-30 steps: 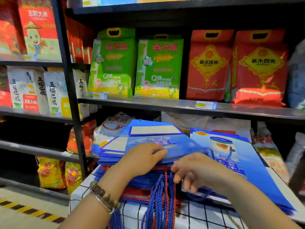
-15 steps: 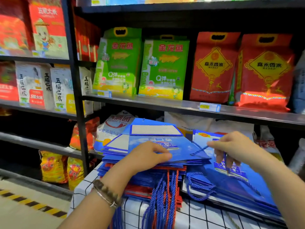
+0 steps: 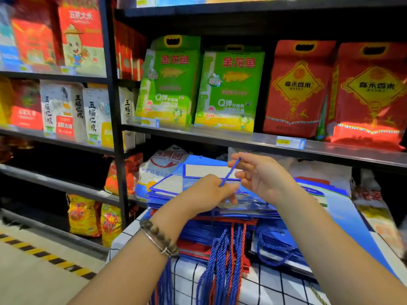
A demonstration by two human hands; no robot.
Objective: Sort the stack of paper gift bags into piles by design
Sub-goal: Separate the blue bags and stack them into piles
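The right hand (image 3: 264,181) has swung back from the pile (image 3: 334,208) on its outer side and now pinches a blue cord (image 3: 230,171) above the stack (image 3: 233,217). The cord slants from those fingertips down to the left hand (image 3: 207,192), which rests on the top bag (image 3: 204,170); whether it grips the cord too I cannot tell. That bag lies flat just beneath both hands, nearer the left.
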